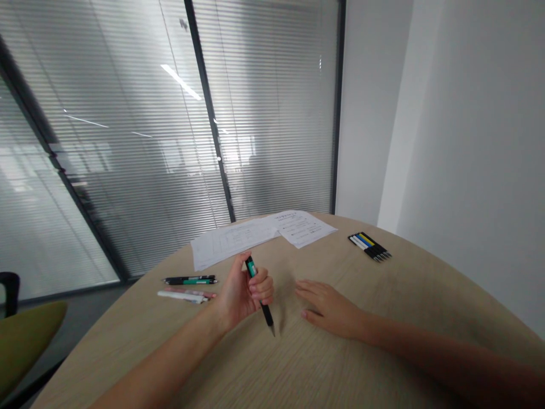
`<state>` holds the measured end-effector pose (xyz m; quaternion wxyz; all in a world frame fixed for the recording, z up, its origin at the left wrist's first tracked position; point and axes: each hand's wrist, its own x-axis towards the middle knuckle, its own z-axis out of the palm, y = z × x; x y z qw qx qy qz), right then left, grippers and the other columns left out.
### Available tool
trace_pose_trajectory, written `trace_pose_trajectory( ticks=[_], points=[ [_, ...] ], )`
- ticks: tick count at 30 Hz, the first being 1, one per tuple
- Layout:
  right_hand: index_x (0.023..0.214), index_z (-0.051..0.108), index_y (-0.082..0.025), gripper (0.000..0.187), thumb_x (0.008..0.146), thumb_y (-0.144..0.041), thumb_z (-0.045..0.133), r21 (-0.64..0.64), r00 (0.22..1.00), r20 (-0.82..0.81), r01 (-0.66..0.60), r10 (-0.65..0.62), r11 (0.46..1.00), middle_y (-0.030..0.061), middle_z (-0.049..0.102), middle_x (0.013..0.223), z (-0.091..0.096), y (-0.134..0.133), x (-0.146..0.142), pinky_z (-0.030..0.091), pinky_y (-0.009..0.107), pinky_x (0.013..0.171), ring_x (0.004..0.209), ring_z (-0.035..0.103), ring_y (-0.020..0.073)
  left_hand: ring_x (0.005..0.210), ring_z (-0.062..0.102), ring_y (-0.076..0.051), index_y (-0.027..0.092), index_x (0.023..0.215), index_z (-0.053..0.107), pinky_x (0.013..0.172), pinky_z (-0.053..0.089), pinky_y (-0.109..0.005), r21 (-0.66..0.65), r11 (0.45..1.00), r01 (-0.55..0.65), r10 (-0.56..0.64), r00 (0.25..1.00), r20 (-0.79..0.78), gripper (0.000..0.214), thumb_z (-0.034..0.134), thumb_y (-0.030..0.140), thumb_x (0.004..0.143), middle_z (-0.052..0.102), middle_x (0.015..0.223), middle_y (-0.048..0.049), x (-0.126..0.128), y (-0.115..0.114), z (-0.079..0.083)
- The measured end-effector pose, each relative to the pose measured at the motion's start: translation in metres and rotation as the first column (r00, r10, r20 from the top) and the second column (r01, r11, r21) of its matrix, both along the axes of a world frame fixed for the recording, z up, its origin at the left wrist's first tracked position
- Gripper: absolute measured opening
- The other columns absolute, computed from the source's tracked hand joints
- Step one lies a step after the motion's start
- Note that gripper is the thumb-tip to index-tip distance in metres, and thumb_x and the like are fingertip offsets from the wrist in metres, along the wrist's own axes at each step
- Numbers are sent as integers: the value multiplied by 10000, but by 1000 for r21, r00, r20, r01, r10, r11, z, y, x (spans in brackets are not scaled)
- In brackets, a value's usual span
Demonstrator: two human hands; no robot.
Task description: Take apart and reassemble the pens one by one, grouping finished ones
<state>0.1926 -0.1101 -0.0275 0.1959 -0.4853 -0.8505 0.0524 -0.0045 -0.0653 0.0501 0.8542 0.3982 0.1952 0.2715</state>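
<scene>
My left hand (pixel 244 294) is closed around a black pen with a green band (pixel 259 293). The pen points tip-down toward the wooden table (pixel 298 363), its thumb end near the top. My right hand (pixel 330 308) lies flat on the table just right of the pen, fingers stretched out and holding nothing. To the left of my left hand lie a black and green pen (pixel 190 279) and a white and pink pen (pixel 186 295) on the table.
Printed paper sheets (pixel 259 234) lie at the far side of the round table. A row of several black pens with coloured bands (pixel 369 246) rests at the far right. Glass walls with blinds stand behind. An olive chair (pixel 25 341) sits at left.
</scene>
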Motion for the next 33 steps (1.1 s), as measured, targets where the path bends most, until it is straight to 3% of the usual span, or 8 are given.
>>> trace_pose_trajectory(
  ticks=[7,14,23,33],
  points=[
    [1215,456,-102,467,819,-344,409,-8,1000,2,9,-9,1000,128,418,1292,-2,1,1,277,364,1000,1197,354,212,358,199,-69,190,373,266,402,317,-208,-1,1000,-3,3,999,39,618,190,679,743,199,379,64,0,1,3],
    [1213,458,-110,466,813,-347,421,-9,1000,-13,2,-2,1000,126,419,1292,-2,1,1,276,365,1000,1198,353,210,358,196,-71,189,366,269,408,324,-211,-15,999,-42,42,998,36,565,200,545,798,181,387,64,-1,1,2],
    [1212,458,-130,456,804,-333,431,-15,999,-49,-3,2,1000,116,422,1291,-5,2,2,267,365,1003,1197,352,207,359,226,-71,200,395,217,411,351,-217,-23,995,-101,102,992,79,575,260,654,744,191,388,69,-1,1,4],
    [1211,460,-124,451,807,-322,431,-12,1000,-31,6,-6,1000,119,426,1288,-1,0,0,278,374,997,1195,357,209,362,240,-74,199,394,226,407,349,-221,-16,990,-140,141,983,121,521,281,548,776,206,395,60,-1,-1,3]
  ],
)
